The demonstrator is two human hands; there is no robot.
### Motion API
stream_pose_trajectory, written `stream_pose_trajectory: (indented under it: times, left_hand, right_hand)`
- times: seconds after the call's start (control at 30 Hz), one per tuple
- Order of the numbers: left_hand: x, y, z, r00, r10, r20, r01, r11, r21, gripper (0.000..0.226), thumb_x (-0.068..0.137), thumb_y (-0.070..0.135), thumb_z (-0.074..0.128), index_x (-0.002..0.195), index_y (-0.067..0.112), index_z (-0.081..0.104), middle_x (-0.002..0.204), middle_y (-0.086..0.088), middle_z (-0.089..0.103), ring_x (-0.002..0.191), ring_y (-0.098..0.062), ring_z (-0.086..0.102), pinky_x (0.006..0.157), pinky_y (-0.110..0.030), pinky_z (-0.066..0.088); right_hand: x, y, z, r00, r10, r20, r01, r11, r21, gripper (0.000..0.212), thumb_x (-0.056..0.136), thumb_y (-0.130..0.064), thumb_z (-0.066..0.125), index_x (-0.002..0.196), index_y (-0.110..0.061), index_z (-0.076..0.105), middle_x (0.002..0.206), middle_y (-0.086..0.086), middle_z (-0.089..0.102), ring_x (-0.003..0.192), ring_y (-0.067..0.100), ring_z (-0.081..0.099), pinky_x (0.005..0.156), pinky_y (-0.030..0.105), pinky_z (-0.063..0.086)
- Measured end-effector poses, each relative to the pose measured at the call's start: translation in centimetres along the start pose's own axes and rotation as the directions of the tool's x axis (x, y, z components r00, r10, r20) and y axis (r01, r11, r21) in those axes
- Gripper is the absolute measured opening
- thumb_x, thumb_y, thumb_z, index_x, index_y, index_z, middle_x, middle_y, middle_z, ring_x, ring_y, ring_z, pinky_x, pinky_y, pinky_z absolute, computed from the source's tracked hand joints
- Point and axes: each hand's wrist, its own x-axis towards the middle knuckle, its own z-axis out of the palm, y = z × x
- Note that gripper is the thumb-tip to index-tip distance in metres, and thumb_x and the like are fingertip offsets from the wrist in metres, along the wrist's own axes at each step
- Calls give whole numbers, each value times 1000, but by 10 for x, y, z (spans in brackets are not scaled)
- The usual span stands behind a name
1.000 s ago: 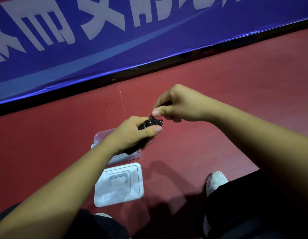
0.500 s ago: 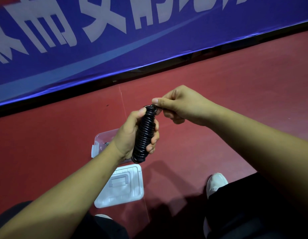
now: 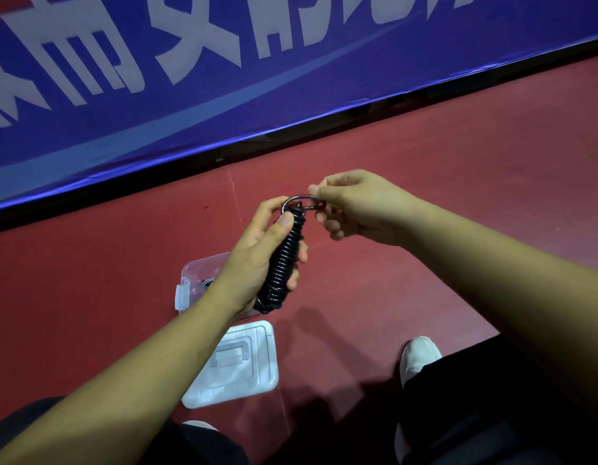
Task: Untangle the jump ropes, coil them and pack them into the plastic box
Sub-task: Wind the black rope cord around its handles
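Note:
A tightly coiled black rope (image 3: 282, 263) stands nearly upright in my left hand (image 3: 254, 260), whose fingers wrap its middle. A metal ring (image 3: 302, 200) sticks out at the coil's top. My right hand (image 3: 354, 206) pinches that ring between thumb and forefinger. Below my left wrist the clear plastic box (image 3: 193, 280) sits on the red floor, mostly hidden by my arm. Something dark lies inside it. The box's white lid (image 3: 237, 367) rests flat on the floor nearer to me.
A blue banner (image 3: 223, 78) with white characters runs along the far side, with a black strip at its base. My white shoe (image 3: 418, 357) and dark trouser legs are at the bottom right. Red floor surrounds the box.
The coil went from lying hidden in my left fist to standing upright. My right hand shifted slightly right and now pinches the exposed metal ring at the top.

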Motion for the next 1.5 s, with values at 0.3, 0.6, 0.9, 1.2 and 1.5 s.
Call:
stream_pose_trajectory:
  times: [0.3,0.6,0.9,1.2,1.5]
  left_hand:
    - [-1,2,-1,965,-202,169,246,919,-309,38,90,54,46,115,25,45,64,-9,50,34,-19,46,45,-24,44]
    - [-4,7,1,938,-280,203,328,908,-260,37,90,56,38,103,32,63,57,-8,48,34,-20,46,43,-24,45]
    - [-4,10,-5,882,-467,66,459,882,103,55,87,64,46,102,11,50,57,-12,51,44,-27,53,49,-29,46]
    - [-1,18,-7,855,-518,-16,510,834,209,51,91,59,43,96,9,51,59,-15,51,49,-28,51,54,-31,43]
    - [-1,17,-12,860,-510,10,498,844,198,48,94,57,36,92,11,51,52,-11,45,39,-20,37,47,-27,37]
  right_hand:
    - [-5,-10,-14,855,-476,208,512,703,-495,18,90,-19,70,103,-31,73,93,-4,67,86,9,62,75,20,44]
    - [-2,-1,-6,879,-434,196,472,739,-481,9,85,-19,75,87,-28,71,91,8,63,77,17,55,70,26,44]
    - [-11,3,-1,814,-482,325,560,498,-662,7,80,-10,69,82,-8,62,106,2,51,88,17,56,74,26,46]
    - [-15,-10,-1,716,-557,420,597,177,-783,20,83,-32,58,82,-12,61,114,-3,45,77,25,57,63,43,48]
    - [-5,-7,-3,775,-491,397,596,361,-717,22,83,-36,57,86,-17,66,105,-1,51,89,18,54,79,42,48]
